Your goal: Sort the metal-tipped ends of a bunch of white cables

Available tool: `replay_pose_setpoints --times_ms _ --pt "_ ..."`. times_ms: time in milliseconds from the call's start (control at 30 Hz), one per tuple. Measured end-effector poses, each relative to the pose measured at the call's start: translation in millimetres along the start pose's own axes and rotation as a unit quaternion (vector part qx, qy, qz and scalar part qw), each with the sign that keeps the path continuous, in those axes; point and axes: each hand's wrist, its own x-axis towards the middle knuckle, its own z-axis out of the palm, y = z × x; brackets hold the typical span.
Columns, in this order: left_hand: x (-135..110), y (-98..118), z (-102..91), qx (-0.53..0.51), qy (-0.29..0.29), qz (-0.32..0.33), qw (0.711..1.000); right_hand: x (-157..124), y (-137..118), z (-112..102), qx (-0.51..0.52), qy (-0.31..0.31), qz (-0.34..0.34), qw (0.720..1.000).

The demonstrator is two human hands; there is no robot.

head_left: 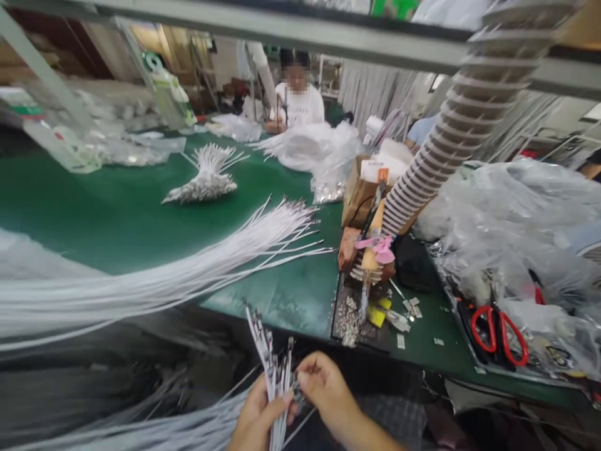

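Low in the head view, below the table's front edge, my left hand [256,419] is closed around a small bunch of white cables [272,357] with metal plug ends pointing up. My right hand [323,385] pinches at the cable ends beside it, fingers curled together on them. More white cables trail down and left from my hands. A long sheaf of white cables [188,266] lies across the green table [117,207], its plug tips fanned out toward the right.
A tied cable bundle [206,178] lies farther back. A ribbed white hose [451,125] rises at the right above a cardboard box [359,194]. Red scissors [500,332] and plastic bags [511,219] sit at the right. A person in a white shirt [300,103] sits opposite.
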Motion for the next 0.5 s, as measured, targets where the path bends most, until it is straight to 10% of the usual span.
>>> replay_pose_setpoints --times_ms 500 --pt "-5.2 -1.6 6.0 -0.016 0.002 -0.02 1.0 -8.2 -23.2 -7.4 -0.101 -0.003 0.03 0.994"
